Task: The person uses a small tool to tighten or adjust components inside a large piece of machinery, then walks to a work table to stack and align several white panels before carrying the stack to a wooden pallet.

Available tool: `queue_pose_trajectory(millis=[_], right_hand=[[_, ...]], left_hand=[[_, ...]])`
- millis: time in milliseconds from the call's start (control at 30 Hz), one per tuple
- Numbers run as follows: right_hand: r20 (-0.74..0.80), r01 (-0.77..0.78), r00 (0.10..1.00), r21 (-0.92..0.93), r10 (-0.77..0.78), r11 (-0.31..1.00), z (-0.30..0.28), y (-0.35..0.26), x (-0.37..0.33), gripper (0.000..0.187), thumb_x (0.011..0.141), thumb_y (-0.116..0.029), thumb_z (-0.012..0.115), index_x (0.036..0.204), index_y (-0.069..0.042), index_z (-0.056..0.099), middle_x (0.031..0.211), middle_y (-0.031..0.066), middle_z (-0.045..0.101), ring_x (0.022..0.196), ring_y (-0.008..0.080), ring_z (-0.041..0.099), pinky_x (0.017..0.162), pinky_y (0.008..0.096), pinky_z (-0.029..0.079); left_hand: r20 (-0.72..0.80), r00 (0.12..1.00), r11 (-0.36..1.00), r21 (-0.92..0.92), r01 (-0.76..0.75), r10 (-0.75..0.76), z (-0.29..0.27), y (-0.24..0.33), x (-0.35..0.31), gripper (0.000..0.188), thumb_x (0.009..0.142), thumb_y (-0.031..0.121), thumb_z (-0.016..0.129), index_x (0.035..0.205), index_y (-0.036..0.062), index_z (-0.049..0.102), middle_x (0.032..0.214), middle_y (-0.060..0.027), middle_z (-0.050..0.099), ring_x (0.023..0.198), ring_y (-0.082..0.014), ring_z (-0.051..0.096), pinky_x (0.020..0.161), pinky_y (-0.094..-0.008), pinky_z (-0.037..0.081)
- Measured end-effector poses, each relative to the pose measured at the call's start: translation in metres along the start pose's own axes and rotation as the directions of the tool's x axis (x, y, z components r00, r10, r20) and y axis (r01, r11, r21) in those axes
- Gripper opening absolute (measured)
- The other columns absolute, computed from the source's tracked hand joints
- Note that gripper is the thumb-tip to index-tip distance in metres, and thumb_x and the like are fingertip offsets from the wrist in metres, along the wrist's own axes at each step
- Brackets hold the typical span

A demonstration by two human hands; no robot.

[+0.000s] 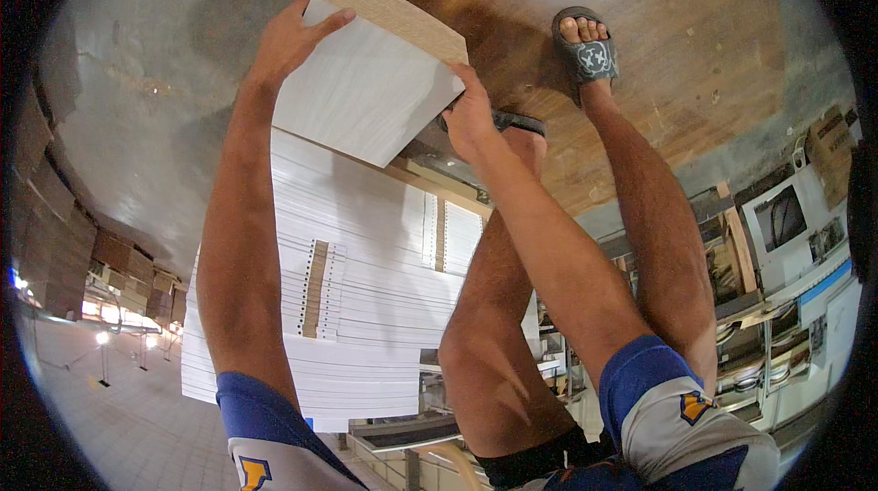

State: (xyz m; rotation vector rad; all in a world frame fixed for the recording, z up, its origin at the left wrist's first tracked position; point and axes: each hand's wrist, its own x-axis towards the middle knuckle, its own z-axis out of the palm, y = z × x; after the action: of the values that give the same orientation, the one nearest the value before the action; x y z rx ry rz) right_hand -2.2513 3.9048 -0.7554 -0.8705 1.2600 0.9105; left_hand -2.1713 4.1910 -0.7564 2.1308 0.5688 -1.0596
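A white-faced board (366, 93) with a broad bare brown band along its far edge is held tilted between my hands. My left hand (291, 41) grips its far left corner, thumb lying over the brown band and fingers mostly hidden behind. On the right edge, my right hand (471, 116) is closed around the board; its fingertips are partly out of sight. Nearer to me, just below the held board, lies a large stack of white panels (366, 308). Brown strips edged with rows of small dark holes show in the stack.
My legs and sandalled feet (590, 57) are to the right of the stack, on a brown sheet (704, 80) on the grey floor (165, 116). Shelving with stacked pieces (759, 363) stands at the right. Brown boxes (123, 258) line the left side.
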Motion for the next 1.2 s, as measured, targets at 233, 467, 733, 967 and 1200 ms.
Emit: queue_pose_trajectory(millis=[233,467,733,967,1200], right_hand=[[0.095,0.317,0.943,-0.54,-0.318,0.78,0.008,-0.061,0.007,0.089,0.09,-0.067,0.064,0.148,-0.003,0.043,0.154,0.0168,0.045,0.141,0.0318,0.044,0.115,0.0393,0.034],[0.636,0.662,0.722,-0.75,-0.272,0.004,0.092,-0.07,0.02,0.093,0.095,-0.058,0.063,0.156,0.004,0.032,0.157,0.0266,0.04,0.146,0.0368,0.041,0.12,0.04,0.033],[0.753,0.705,0.633,-0.657,-0.182,-0.266,0.111,-0.054,0.02,0.069,0.102,-0.041,0.057,0.151,0.004,0.039,0.153,0.0269,0.045,0.14,0.0429,0.043,0.118,0.0447,0.035],[0.936,0.564,0.299,-0.013,0.189,-0.826,0.215,-0.047,0.001,0.06,0.1,-0.035,0.057,0.147,0.001,0.046,0.147,0.0217,0.053,0.138,0.0359,0.048,0.118,0.0516,0.035],[0.563,0.607,0.553,0.233,0.614,-0.76,0.273,-0.031,0.018,0.048,0.102,-0.035,0.052,0.14,-0.008,0.058,0.139,0.0181,0.062,0.125,0.039,0.059,0.108,0.0482,0.045]], left_hand=[[-0.616,0.786,0.994,-0.109,-0.01,-0.06,0.026,-0.039,-0.055,0.085,0.092,0.058,0.068,0.147,-0.0043,0.048,0.148,-0.0258,0.052,0.139,-0.0389,0.047,0.117,-0.0431,0.036],[-0.252,0.487,0.343,-0.934,0.105,-0.837,0.135,-0.103,-0.152,0.079,0.101,0.055,0.058,0.147,-0.0074,0.045,0.145,-0.0226,0.053,0.135,-0.0329,0.049,0.114,-0.042,0.036],[-0.168,0.556,0.225,-0.974,0.036,-0.814,0.189,-0.1,-0.151,0.06,0.107,0.048,0.049,0.137,-0.004,0.055,0.126,-0.0159,0.064,0.118,-0.0266,0.058,0.1,-0.0402,0.044],[0.473,0.571,-0.733,-0.539,-0.414,-0.671,0.227,0.034,-0.154,0.078,0.102,0.063,0.045,0.147,-0.0004,0.043,0.144,-0.0186,0.052,0.133,-0.0303,0.049,0.114,-0.0409,0.039],[0.371,0.714,-0.801,-0.19,-0.567,-0.594,0.227,0.096,-0.107,0.084,0.102,0.059,0.05,0.159,0.0046,0.023,0.161,-0.0141,0.032,0.149,-0.0304,0.033,0.127,-0.0414,0.023]])
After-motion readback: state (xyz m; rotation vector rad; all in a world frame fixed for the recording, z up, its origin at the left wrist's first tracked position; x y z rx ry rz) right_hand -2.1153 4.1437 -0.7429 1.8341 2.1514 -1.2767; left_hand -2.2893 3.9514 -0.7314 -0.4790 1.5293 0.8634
